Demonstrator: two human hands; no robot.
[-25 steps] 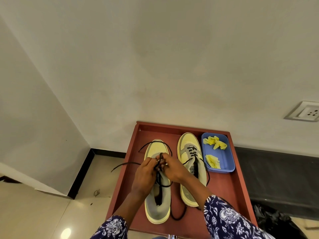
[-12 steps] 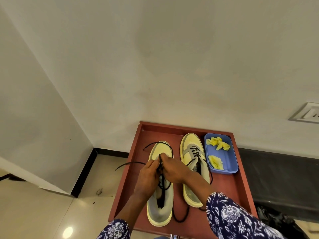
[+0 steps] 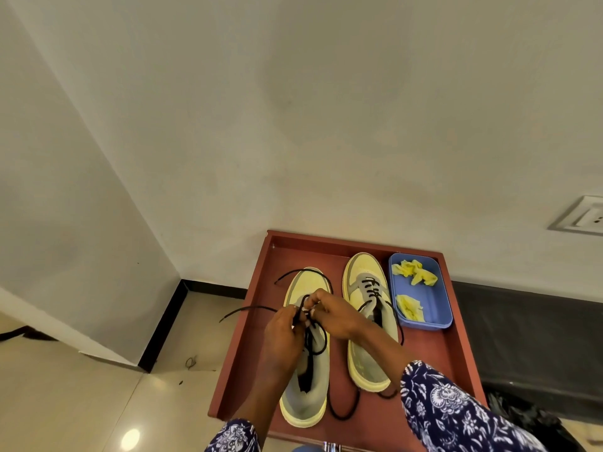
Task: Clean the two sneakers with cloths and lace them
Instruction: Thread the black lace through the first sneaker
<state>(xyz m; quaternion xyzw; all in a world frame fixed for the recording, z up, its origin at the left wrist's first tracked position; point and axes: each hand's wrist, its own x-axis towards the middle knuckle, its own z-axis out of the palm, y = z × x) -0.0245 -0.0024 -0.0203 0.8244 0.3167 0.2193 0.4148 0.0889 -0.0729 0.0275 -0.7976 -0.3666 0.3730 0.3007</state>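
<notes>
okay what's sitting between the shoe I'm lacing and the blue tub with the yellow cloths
The other sneaker, toe toward the wall, with its lace partly threaded. It stands between the left sneaker and the blue tub, as the head view shows.

Soft, even daylight; lamp glare on floor tile (image 3: 130,439); wide-angle bending at edges.

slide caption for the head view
Both hands thread a black lace through the left sneaker on a red tray.

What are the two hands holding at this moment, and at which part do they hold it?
Both the left hand and the right hand pinch the thin black shoelace of the left yellow-and-grey sneaker, at its stretch above the tongue, not at its loose ends.
</notes>
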